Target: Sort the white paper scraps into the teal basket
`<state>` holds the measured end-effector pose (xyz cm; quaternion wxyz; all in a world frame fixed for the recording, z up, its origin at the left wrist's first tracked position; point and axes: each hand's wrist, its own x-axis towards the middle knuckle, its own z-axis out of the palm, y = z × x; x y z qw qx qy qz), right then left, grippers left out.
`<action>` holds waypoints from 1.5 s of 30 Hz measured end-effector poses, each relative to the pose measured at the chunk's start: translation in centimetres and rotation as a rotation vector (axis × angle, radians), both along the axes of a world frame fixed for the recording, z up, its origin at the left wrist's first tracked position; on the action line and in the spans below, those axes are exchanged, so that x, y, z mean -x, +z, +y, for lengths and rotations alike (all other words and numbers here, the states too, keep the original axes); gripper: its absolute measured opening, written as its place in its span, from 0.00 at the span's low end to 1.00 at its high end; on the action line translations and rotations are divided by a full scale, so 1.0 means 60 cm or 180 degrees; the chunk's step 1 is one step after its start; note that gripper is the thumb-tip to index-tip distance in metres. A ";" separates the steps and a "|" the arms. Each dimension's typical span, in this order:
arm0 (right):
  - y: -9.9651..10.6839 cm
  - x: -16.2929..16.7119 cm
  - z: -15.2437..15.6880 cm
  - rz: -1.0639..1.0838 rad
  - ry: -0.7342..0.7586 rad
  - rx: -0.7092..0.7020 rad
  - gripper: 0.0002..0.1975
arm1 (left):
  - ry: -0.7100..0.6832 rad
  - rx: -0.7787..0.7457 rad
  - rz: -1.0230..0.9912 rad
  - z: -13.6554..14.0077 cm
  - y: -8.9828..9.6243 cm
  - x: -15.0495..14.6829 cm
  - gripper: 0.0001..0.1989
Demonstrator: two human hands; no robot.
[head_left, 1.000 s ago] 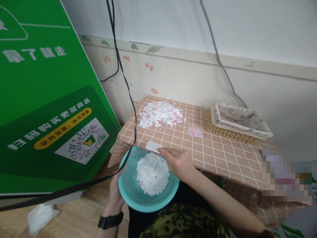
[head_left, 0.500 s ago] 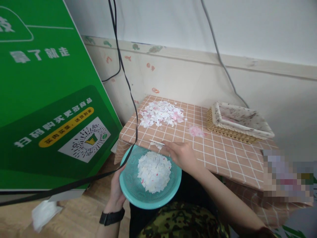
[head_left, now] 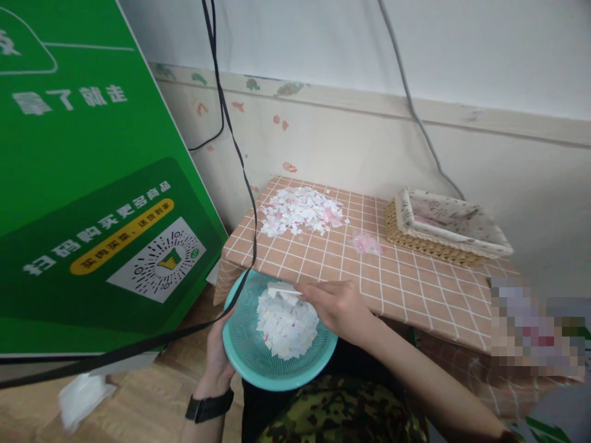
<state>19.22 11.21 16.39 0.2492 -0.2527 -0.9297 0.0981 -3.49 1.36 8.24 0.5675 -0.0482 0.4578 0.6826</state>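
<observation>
Low in front of the person, a turquoise basket (head_left: pixel 277 383) sat just beside the near edge of the checked tabletop (head_left: pixel 415 295), with a mound of white paper scraps (head_left: pixel 289 329) inside. The left hand (head_left: pixel 219 351) had its grip clamped on the basket's left side, the fingers partly hidden behind the rim. The right hand (head_left: pixel 341 311) kept its grip together on a flat white scraper (head_left: pixel 282 288), tilted over the far part of the mound (whether it touched the scraps, I could not tell). Behind them, a wider heap of scraps (head_left: pixel 300 212) lay on the tabletop, with a small pink patch (head_left: pixel 366 243) just to its right. Farther right stood a cloth-lined wicker basket (head_left: pixel 431 246), well apart from the heap. A black strap (head_left: pixel 252 209) hung across the view, crossing the turquoise basket's left rim.
</observation>
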 end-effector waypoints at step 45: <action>0.023 -0.040 0.161 -0.0389 -0.2024 -0.0365 0.18 | -0.0232 0.0283 -0.0139 -0.014 -0.108 -0.073 0.07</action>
